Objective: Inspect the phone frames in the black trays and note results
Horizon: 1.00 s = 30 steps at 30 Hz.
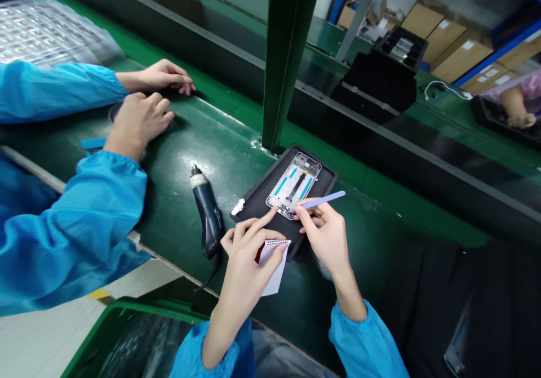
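Green factory workbench (236, 141) runs across the view, crossed by an upright green post (287, 57), with cardboard boxes (443, 34) shelved behind. At far left, a co-worker in blue sleeves (71, 220) rests both hands on the bench. Near the middle lies a black electric screwdriver (207, 214). Beside it a black tray (257, 200) cradles an opened phone frame (295, 185). The left hand (249, 259) pinches a small white sheet (274, 268) while its forefinger touches the frame's lower edge. The right hand (327, 234) grips a pale blue stylus-like tool (323, 200), its tip at the frame.
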Available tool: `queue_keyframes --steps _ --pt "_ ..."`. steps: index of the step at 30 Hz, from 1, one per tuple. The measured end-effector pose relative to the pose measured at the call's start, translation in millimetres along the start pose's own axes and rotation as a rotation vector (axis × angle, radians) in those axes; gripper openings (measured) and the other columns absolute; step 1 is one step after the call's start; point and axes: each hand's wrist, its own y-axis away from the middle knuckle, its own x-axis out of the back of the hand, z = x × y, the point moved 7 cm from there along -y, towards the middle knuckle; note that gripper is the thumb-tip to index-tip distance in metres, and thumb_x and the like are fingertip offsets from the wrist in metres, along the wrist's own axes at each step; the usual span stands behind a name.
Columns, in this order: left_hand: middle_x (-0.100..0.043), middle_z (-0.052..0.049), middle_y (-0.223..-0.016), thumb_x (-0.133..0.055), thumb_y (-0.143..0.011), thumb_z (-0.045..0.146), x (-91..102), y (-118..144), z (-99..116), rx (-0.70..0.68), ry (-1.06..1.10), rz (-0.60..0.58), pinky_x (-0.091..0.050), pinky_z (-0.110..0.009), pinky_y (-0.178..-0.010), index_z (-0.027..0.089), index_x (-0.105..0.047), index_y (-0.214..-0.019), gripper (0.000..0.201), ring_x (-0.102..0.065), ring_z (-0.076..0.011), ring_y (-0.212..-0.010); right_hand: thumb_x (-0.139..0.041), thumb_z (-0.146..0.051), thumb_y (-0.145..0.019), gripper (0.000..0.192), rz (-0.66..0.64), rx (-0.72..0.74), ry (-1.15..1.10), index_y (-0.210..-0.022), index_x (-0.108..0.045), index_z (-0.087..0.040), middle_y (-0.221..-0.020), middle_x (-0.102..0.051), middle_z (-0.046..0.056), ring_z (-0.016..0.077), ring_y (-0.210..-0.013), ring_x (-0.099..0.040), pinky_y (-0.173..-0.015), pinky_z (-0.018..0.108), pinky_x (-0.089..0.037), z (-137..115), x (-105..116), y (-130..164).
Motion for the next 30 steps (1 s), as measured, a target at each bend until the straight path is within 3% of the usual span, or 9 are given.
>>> queue_keyframes --steps 8,23,26,28,30 --pt "-0.080 -0.005 -0.151 -0.072 -0.101 0.025 0.6 -1 -2 0.000 0.004 -0.019 -0.038 -0.062 -0.109 0.033 -0.082 -0.091 0.016 -0.067 -0.0402 -0.127 -0.080 -0.051 -0.096 0.029 0.004 0.033 0.039 -0.100 -0.078 -0.022 -0.092 -0.087 0.008 0.0199 -0.064 -0.080 -0.057 0.029 -0.068 0 1 2" --pt "-0.080 -0.005 -0.150 -0.070 -0.101 0.028 1.2 0 -1 0.012 0.040 0.005 -0.037 -0.065 -0.114 0.032 -0.081 -0.090 0.017 -0.068 -0.0398 -0.127 -0.079 -0.039 -0.096 0.017 0.023 0.088 0.022 -0.098 -0.080 -0.022 -0.092 -0.086 0.007 0.0203 -0.072 -0.083 -0.057 0.026 -0.065 -5 1 5" --pt "-0.081 -0.004 -0.149 -0.070 -0.103 0.034 15.7 0 -2 0.007 0.093 0.050 -0.040 -0.062 -0.119 0.033 -0.083 -0.093 0.017 -0.068 -0.0375 -0.133 -0.078 -0.041 -0.099 0.019 0.160 0.145 -0.029 -0.103 -0.080 -0.023 -0.105 -0.087 0.009 0.0221 -0.085 -0.085 -0.072 0.032 -0.071 -5 8 13" --pt "-0.077 -0.005 -0.156 -0.071 -0.103 0.041 32.8 -3 -10 0.031 0.093 0.155 -0.038 -0.061 -0.127 0.033 -0.084 -0.094 0.018 -0.061 -0.0380 -0.148 -0.078 -0.046 -0.102 0.023 0.315 0.175 -0.072 -0.105 -0.080 -0.023 -0.122 -0.086 0.013 0.0272 -0.110 -0.085 -0.095 0.041 -0.072 -1 16 26" --pt "-0.073 -0.008 -0.161 -0.073 -0.098 0.050 44.9 -9 -24 0.098 0.078 0.215 -0.032 -0.064 -0.133 0.032 -0.085 -0.093 0.022 -0.053 -0.0411 -0.159 -0.080 -0.054 -0.100 0.031 0.427 0.144 -0.107 -0.104 -0.081 -0.022 -0.142 -0.081 0.017 0.0332 -0.136 -0.077 -0.114 0.050 -0.066 9 18 41"
